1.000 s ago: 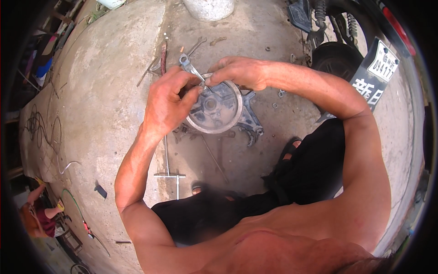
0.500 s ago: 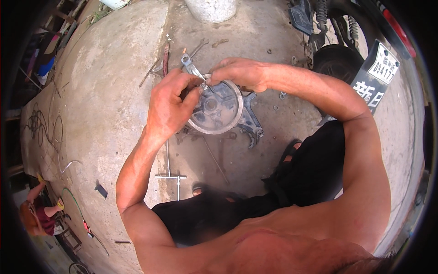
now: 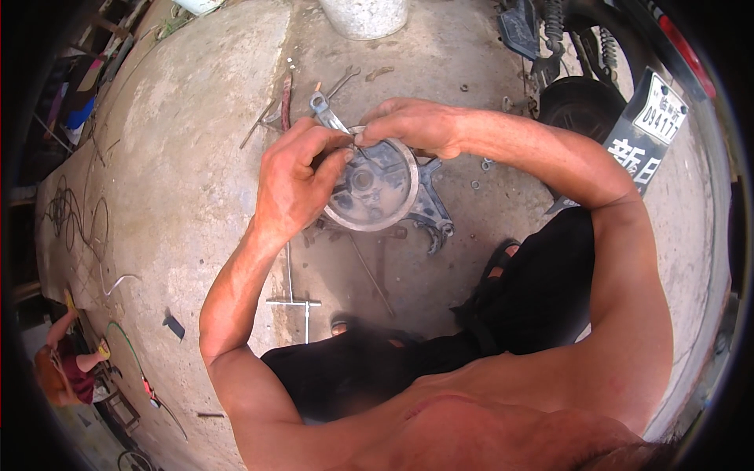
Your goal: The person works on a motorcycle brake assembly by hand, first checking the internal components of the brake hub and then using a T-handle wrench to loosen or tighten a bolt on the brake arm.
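Your left hand (image 3: 294, 184) is curled tight, fingertips pinching a thin metal tool (image 3: 355, 145) right at the upper rim of the round metal hub (image 3: 375, 188). Your right hand (image 3: 412, 125) comes in from the other side, fingers bent and closed over the top edge of that same hub, meeting the left at the tool.

The hub lies flat on the concrete floor (image 3: 196, 157), just in front of your knees. It is a grey, grimy disc with a raised rim, a dark hole in the middle and cut-outs around it. Under it sits a darker bracket (image 3: 430, 208) with arms sticking out to the right and below.

A wrench (image 3: 326, 110) lies just above your left hand, its ring end pointing away from you. More loose tools are scattered beyond it. A T-shaped bar (image 3: 294, 301) lies near your left forearm. Small washers (image 3: 481, 166) dot the floor right of the hub. A motorbike wheel (image 3: 577, 102) and its plate (image 3: 648, 129) stand on the far right, a pale bucket (image 3: 365, 16) at the top. Your hands cover the hub's upper left edge, so the contact point is hidden.
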Demonstrator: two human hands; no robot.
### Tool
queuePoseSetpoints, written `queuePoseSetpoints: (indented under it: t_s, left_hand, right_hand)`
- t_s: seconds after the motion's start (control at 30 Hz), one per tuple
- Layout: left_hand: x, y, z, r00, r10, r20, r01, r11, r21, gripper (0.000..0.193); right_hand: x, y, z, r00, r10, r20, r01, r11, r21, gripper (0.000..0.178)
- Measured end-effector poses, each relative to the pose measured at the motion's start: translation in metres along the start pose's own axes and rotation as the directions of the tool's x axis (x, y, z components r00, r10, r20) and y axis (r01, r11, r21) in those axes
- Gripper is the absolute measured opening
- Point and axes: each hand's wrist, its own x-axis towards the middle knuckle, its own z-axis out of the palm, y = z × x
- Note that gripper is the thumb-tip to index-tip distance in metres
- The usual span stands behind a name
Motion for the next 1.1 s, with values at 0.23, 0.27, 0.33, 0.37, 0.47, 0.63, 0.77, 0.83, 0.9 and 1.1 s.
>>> queuePoseSetpoints:
  t_s: [0.23, 0.27, 0.33, 0.37, 0.47, 0.63, 0.77, 0.83, 0.9, 1.1]
  left_hand:
    - [-0.002, 0.006, -0.002, 0.994, -0.103, -0.024, 0.104, 0.994, 0.036, 0.017]
    - [-0.003, 0.004, -0.003, 0.996, -0.087, -0.02, 0.088, 0.994, 0.061, 0.017]
    - [-0.004, -0.004, 0.001, 0.999, -0.021, -0.034, 0.024, 0.995, 0.094, 0.017]
    - [-0.002, -0.003, 0.001, 0.998, 0.045, -0.044, -0.039, 0.991, 0.126, 0.017]
    - [-0.002, 0.007, -0.002, 0.998, -0.062, -0.004, 0.062, 0.998, 0.01, 0.015]
    - [-0.001, -0.002, 0.003, 0.998, 0.047, -0.048, -0.044, 0.998, 0.045, 0.016]
    - [0.0, -0.005, 0.001, 0.996, 0.093, 0.001, -0.093, 0.993, 0.072, 0.017]
    - [-0.002, -0.001, 0.001, 0.998, 0.057, -0.026, -0.054, 0.995, 0.089, 0.016]
    - [-0.004, -0.001, 0.001, 0.998, 0.021, -0.051, -0.016, 0.994, 0.104, 0.016]
    - [-0.004, -0.008, 0.003, 0.987, 0.141, -0.079, -0.123, 0.972, 0.198, 0.015]
  right_hand:
    - [0.0, 0.0, 0.001, 1.0, 0.005, 0.012, -0.005, 1.0, 0.024, 0.021]
    - [0.001, 0.001, 0.001, 1.0, -0.002, 0.013, 0.002, 1.0, 0.029, 0.021]
    - [0.003, 0.001, -0.001, 1.0, -0.002, 0.014, 0.001, 1.0, 0.023, 0.021]
    - [0.003, 0.001, -0.001, 1.0, 0.0, 0.014, 0.0, 1.0, 0.018, 0.021]
    - [0.0, -0.002, -0.002, 1.0, 0.013, 0.009, -0.013, 1.0, -0.017, 0.021]
    - [-0.001, -0.003, 0.002, 1.0, -0.003, 0.02, 0.003, 1.0, -0.015, 0.021]
    - [-0.001, -0.002, 0.002, 1.0, -0.003, -0.023, 0.001, 0.996, -0.087, 0.023]
    - [-0.001, -0.001, 0.002, 1.0, -0.016, -0.016, 0.015, 0.997, -0.078, 0.025]
    - [0.001, 0.001, 0.002, 1.0, -0.029, -0.01, 0.028, 0.997, -0.066, 0.026]
    - [0.003, 0.002, 0.001, 0.996, -0.088, -0.013, 0.085, 0.988, -0.125, 0.029]
